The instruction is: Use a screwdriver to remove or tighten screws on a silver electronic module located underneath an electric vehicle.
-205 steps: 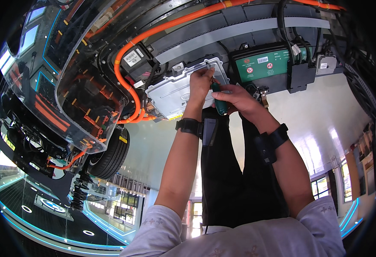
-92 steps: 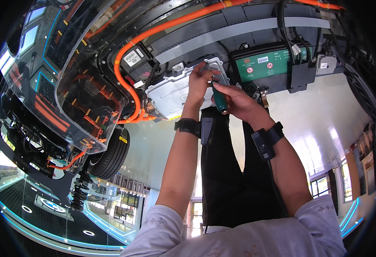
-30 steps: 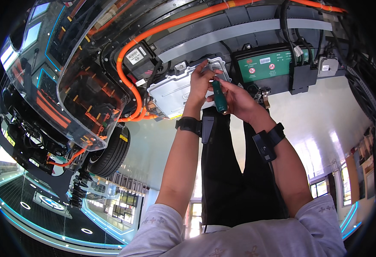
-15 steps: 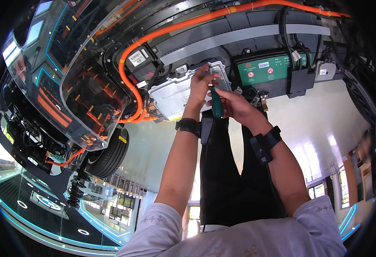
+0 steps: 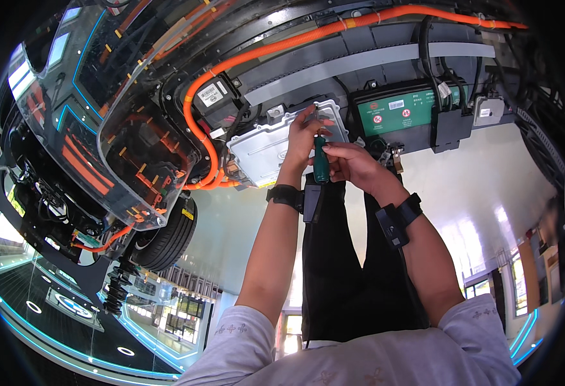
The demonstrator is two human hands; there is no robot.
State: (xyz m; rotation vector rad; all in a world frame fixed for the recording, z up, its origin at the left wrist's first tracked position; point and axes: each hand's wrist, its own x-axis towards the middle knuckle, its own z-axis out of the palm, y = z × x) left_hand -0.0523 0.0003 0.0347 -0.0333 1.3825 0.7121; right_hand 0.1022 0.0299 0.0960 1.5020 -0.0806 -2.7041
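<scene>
My right hand (image 5: pixel 358 166) is closed on the green handle of a screwdriver (image 5: pixel 321 164), thumb and fingers near the handle's upper part. The screwdriver stands nearly upright in the picture, its shaft pointing away from me toward the edge of a silver metal box (image 5: pixel 263 152). Around that shaft my left hand (image 5: pixel 300 140) is curled, its index finger reaching up to the box's rim. Fingers hide the screwdriver's tip, so what it touches cannot be made out. Each wrist wears a black strap with a small module.
A thick orange cable (image 5: pixel 263 56) arches over the box. Right of it sits a green-faced battery (image 5: pixel 398 114) with black cables. At left are a clear curved cover (image 5: pixel 112 148) and a tyre (image 5: pixel 169 241). A small padlock-like part (image 5: pixel 397 159) hangs beside my right hand.
The screwdriver handle has swung more upright and slid slightly down and left in the picture. My right fingers have shifted on it. The whole view has moved a little.
</scene>
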